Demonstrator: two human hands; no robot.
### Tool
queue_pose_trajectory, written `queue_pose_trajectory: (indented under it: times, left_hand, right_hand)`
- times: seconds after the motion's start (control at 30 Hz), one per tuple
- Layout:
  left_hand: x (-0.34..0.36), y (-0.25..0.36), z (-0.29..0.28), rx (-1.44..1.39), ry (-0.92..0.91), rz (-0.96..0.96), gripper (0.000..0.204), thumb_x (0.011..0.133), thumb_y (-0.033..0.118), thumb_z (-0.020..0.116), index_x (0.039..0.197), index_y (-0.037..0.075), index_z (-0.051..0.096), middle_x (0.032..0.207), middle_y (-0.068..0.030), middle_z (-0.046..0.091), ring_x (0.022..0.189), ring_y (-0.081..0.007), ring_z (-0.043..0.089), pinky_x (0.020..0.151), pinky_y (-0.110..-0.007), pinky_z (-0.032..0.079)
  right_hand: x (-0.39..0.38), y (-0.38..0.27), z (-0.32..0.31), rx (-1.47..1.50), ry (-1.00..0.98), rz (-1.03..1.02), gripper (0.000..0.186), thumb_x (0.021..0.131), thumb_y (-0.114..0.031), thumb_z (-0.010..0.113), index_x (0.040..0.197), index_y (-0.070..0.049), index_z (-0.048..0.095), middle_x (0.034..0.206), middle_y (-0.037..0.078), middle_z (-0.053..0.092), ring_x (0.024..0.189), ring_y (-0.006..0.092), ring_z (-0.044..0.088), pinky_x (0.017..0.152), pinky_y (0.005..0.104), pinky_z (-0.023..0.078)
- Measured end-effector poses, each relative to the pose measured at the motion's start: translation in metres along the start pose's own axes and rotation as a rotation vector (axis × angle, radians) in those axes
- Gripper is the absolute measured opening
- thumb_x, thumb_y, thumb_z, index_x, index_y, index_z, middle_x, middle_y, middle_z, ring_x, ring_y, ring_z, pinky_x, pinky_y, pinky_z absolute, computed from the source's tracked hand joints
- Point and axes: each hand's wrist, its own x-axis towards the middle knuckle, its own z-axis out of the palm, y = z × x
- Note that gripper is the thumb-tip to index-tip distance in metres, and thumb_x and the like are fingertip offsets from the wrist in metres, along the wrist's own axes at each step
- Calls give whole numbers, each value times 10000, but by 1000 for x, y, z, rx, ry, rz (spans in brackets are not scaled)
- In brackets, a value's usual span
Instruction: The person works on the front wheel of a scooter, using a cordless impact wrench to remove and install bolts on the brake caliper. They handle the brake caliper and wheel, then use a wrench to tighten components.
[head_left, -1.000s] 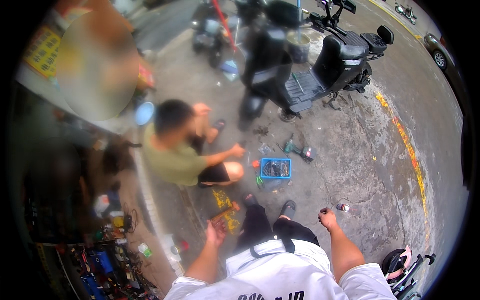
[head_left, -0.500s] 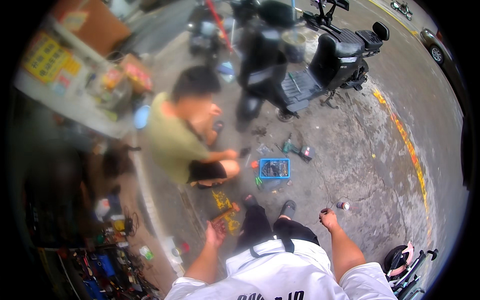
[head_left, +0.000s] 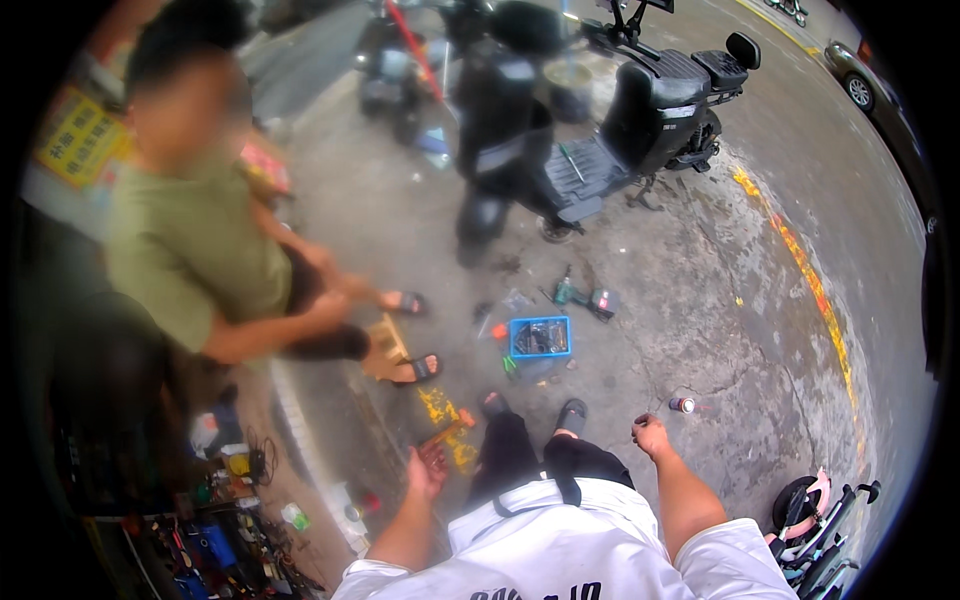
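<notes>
My left hand (head_left: 428, 470) is closed round an orange-brown, hammer-shaped tool (head_left: 447, 430), whose wider end points away from me toward the right. My right hand (head_left: 651, 436) hangs to the right of my legs with its fingers curled together; whatever they may hold is too small to make out. Just beyond that hand, a small can (head_left: 682, 405) lies on the ground. Ahead of my feet sits a blue tray (head_left: 513, 340) of small metal parts. A green cordless drill (head_left: 585, 295) rests behind it, and green-handled pliers (head_left: 510, 367) lie at its left.
A person in an olive shirt (head_left: 190, 250) stands at the left, hands together, beside a low wooden stool (head_left: 388, 340). A black electric scooter (head_left: 660, 105) stands ahead. Tools (head_left: 210, 540) crowd the lower left. At the lower right is a pink-and-black wheeled thing (head_left: 800, 510).
The other person has risen from a low squat and shifted left, bringing the wooden stool into sight. My hands keep nearly the same pose, the left one still holding the hammer-shaped tool.
</notes>
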Motion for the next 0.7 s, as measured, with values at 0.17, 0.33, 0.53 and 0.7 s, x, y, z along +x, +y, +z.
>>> queue_pose_trajectory:
  times: [0.17,0.33,0.53,0.7]
  left_hand:
    - [-2,2,-5,72,43,39,590,1054,570,339,1303,73,536,1048,-87,663,775,-187,600,679,-334,532]
    - [-7,1,20,174,176,15,511,1036,542,444,1293,105,508,1161,-104,620,822,-209,622,714,-372,555]
    - [-31,19,61,-215,-329,-80,610,1038,565,347,1462,135,429,1377,-158,552,991,-273,622,833,-429,547]
    - [-68,36,133,-284,-567,-129,687,1025,585,294,1501,105,409,1505,-156,458,1315,-314,492,1118,-541,372]
  right_hand:
    - [0,3,2,-50,-18,-34,348,809,-217,650,1098,-28,697,917,187,749,900,309,733,863,385,561]
    - [12,38,1,-157,30,-132,315,819,-144,642,1084,23,672,847,154,741,703,220,731,663,331,582]
    - [6,10,3,-70,-26,-25,375,818,-248,641,1112,-22,695,1021,235,729,1031,359,693,922,431,540]
    - [-15,-50,-10,560,-233,98,555,961,-439,593,1321,-19,554,1234,218,659,1113,359,652,946,501,527]
